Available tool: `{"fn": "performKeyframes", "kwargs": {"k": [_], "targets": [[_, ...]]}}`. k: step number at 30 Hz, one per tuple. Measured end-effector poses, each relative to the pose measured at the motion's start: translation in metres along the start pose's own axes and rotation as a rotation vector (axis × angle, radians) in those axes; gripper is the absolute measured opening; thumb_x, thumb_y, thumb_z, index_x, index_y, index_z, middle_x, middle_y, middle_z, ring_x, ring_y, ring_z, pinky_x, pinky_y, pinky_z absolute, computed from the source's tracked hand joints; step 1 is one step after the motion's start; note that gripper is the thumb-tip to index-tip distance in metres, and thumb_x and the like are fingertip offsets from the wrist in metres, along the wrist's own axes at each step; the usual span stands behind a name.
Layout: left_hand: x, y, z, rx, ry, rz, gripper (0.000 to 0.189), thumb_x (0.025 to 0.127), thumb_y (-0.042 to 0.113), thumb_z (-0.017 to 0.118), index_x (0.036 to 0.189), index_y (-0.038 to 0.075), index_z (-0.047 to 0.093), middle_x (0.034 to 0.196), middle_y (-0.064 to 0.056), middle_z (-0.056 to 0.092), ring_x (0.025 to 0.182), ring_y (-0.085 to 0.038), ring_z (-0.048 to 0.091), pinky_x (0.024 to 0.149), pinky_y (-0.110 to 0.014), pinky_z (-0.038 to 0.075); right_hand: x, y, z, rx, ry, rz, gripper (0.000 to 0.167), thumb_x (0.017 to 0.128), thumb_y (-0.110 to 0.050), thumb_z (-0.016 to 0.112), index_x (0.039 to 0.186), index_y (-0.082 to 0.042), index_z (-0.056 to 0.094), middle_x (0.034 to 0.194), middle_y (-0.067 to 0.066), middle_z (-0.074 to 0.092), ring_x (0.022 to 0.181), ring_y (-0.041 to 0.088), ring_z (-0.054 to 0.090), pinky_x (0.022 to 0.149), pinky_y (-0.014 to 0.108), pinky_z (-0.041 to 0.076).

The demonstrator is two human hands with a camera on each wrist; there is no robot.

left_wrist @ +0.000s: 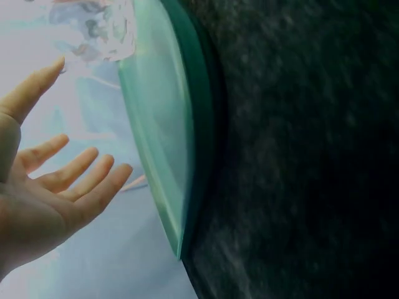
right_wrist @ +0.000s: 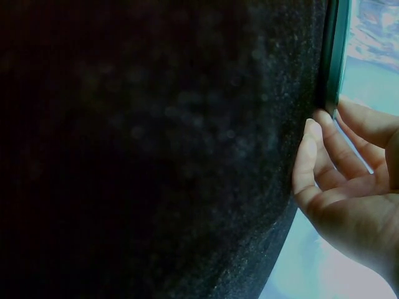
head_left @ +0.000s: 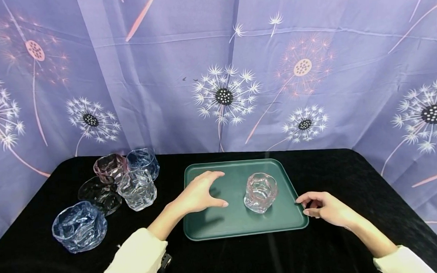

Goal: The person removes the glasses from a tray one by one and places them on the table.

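Note:
A clear, faintly pink-tinted glass (head_left: pixel 260 193) stands on the green tray (head_left: pixel 223 229), right of its middle. Above the tray's left part is my left hand (head_left: pixel 201 193), its thumb and fingers spread apart with nothing between them and a gap from the glass. The left wrist view shows the same hand (left_wrist: pixel 62 193) with parted fingers, beside the tray (left_wrist: pixel 156 124). At the tray's right edge, my right hand (head_left: pixel 327 207) pinches the rim with its fingertips. In the right wrist view, curled fingers (right_wrist: pixel 340 149) meet the end of the visible rim.
Several tumblers stand at the left: a large blue one (head_left: pixel 80 227), a dark one (head_left: pixel 100 195), a clear one (head_left: pixel 137 190), a pinkish one (head_left: pixel 110 167) and another blue one (head_left: pixel 143 162). Black cloth (head_left: pixel 247 258) covers the table. A purple dandelion-print curtain (head_left: pixel 170 73) hangs behind.

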State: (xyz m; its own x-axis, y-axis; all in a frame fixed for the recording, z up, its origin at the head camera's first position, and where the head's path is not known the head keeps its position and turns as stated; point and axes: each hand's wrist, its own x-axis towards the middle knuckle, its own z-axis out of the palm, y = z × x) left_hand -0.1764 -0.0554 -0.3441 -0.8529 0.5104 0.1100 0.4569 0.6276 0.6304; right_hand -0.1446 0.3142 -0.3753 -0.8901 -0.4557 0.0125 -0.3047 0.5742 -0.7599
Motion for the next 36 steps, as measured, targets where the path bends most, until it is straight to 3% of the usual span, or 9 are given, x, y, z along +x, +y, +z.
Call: {"fn": "performKeyframes", "kwargs": {"k": [8, 16, 25, 36], "targets": [[0.015, 0.012, 0.013, -0.028, -0.056, 0.06, 0.076, 0.072, 0.031, 0.077, 0.136, 0.009, 0.041, 0.134, -0.011, 0.042, 0.122, -0.027, 0.04, 0.096, -0.044, 0.036, 0.0, 0.003, -0.001, 0.01, -0.004, 0.011, 0.022, 0.082, 0.004, 0.061, 0.103, 0.004, 0.06, 0.084, 0.007, 0.055, 0.06, 0.006, 0.05, 0.051, 0.026, 0.045], [0.03, 0.026, 0.023, 0.008, -0.093, 0.08, 0.081, 0.071, 0.032, 0.078, 0.138, 0.012, 0.039, 0.134, -0.008, 0.042, 0.12, -0.023, 0.041, 0.095, -0.039, 0.039, -0.001, 0.003, -0.001, 0.007, -0.002, 0.005, 0.022, 0.082, 0.003, 0.062, 0.103, 0.004, 0.06, 0.085, 0.006, 0.055, 0.061, 0.006, 0.05, 0.051, 0.025, 0.045], [0.045, 0.043, 0.03, 0.056, -0.1, 0.147, 0.08, 0.069, 0.032, 0.08, 0.136, 0.011, 0.041, 0.131, -0.008, 0.043, 0.119, -0.022, 0.042, 0.095, -0.035, 0.039, 0.0, 0.003, 0.0, -0.002, 0.003, 0.004, 0.021, 0.082, 0.004, 0.062, 0.103, 0.004, 0.06, 0.084, 0.006, 0.056, 0.061, 0.006, 0.051, 0.051, 0.025, 0.045], [0.057, 0.057, 0.037, 0.103, -0.137, 0.193, 0.082, 0.069, 0.031, 0.08, 0.138, 0.015, 0.039, 0.134, -0.006, 0.04, 0.119, -0.022, 0.041, 0.093, -0.032, 0.039, -0.001, 0.004, 0.0, -0.01, 0.014, -0.014, 0.021, 0.08, 0.002, 0.064, 0.101, 0.003, 0.061, 0.084, 0.008, 0.056, 0.06, 0.005, 0.051, 0.05, 0.025, 0.045]]}}
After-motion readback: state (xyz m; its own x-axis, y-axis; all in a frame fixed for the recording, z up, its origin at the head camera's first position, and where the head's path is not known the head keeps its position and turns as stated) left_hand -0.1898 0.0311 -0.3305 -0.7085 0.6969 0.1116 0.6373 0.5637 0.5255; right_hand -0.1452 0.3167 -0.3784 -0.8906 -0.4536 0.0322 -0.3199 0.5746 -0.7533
